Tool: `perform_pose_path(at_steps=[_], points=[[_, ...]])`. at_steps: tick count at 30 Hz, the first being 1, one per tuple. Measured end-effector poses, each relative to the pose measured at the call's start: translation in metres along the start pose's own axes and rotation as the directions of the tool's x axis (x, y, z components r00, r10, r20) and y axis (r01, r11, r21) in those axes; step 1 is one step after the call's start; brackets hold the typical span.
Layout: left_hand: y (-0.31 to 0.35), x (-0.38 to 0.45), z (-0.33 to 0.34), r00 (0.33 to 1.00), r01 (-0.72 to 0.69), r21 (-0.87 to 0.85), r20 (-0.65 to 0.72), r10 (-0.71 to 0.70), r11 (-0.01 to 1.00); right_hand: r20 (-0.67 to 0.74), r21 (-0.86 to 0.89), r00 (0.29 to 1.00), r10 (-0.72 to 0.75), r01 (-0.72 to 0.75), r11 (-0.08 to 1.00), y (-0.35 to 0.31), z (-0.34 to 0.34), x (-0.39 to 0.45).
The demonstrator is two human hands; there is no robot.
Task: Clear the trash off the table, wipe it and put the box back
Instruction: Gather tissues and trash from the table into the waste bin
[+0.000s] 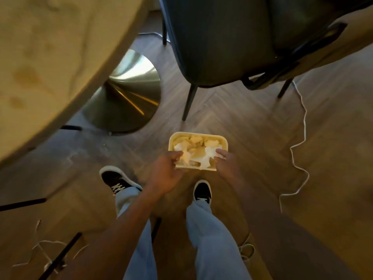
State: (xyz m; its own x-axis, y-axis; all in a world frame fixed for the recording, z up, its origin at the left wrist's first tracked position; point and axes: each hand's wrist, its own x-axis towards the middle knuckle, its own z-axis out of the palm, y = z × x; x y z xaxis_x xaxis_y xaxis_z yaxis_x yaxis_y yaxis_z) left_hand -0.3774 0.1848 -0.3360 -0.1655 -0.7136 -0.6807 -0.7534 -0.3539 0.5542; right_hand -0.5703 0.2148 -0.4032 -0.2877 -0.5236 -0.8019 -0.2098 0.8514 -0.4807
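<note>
A pale yellow rectangular box point(221, 138) hangs low over the wooden floor, just ahead of my feet. Crumpled white tissues point(190, 153) fill it. My left hand point(164, 171) grips the box's near left rim, fingers curled over the edge. On the opposite side, my right hand point(224, 161) holds the near right rim the same way. The round beige table point(50, 57) rises at the upper left, with faint brownish marks on its top.
The table's brass cone base point(129, 98) stands on the floor to the left of the box. A dark blue chair point(222, 41) with thin black legs is right behind the box. A white cord point(300, 142) snakes across the floor at right. Black chair legs show at lower left.
</note>
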Motion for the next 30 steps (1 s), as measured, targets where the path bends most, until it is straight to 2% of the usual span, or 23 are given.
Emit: perform_pose_path(at_steps=[6, 11, 14, 16, 21, 30], points=[[-0.039, 0.062, 0.031, 0.999, 0.019, 0.094, 0.044, -0.023, 0.995, 0.047, 0.030, 0.999, 0.011, -0.012, 0.999, 0.010, 0.036, 0.053], [-0.049, 0.091, 0.049, 0.983, 0.084, 0.155, 0.151, -0.107, 0.984, 0.004, -0.059, 0.999, 0.050, -0.049, 0.997, 0.029, 0.033, 0.061], [-0.052, 0.092, 0.052, 0.958, 0.047, 0.299, 0.258, -0.128, 0.953, -0.019, -0.075, 0.998, 0.057, -0.059, 0.995, 0.037, 0.028, 0.058], [-0.050, 0.086, 0.049, 0.953, 0.015, 0.312, 0.283, -0.108, 0.950, -0.025, -0.054, 0.997, 0.071, -0.072, 0.996, 0.038, 0.025, 0.053], [-0.041, 0.058, 0.030, 0.966, 0.042, 0.236, 0.238, -0.100, 0.971, -0.025, -0.029, 0.999, 0.029, -0.029, 0.999, 0.017, 0.021, 0.029], [0.006, -0.035, -0.029, 1.000, -0.027, -0.009, -0.015, 0.027, 1.000, 0.010, -0.009, 0.993, -0.114, 0.115, 0.993, -0.060, 0.005, -0.076]])
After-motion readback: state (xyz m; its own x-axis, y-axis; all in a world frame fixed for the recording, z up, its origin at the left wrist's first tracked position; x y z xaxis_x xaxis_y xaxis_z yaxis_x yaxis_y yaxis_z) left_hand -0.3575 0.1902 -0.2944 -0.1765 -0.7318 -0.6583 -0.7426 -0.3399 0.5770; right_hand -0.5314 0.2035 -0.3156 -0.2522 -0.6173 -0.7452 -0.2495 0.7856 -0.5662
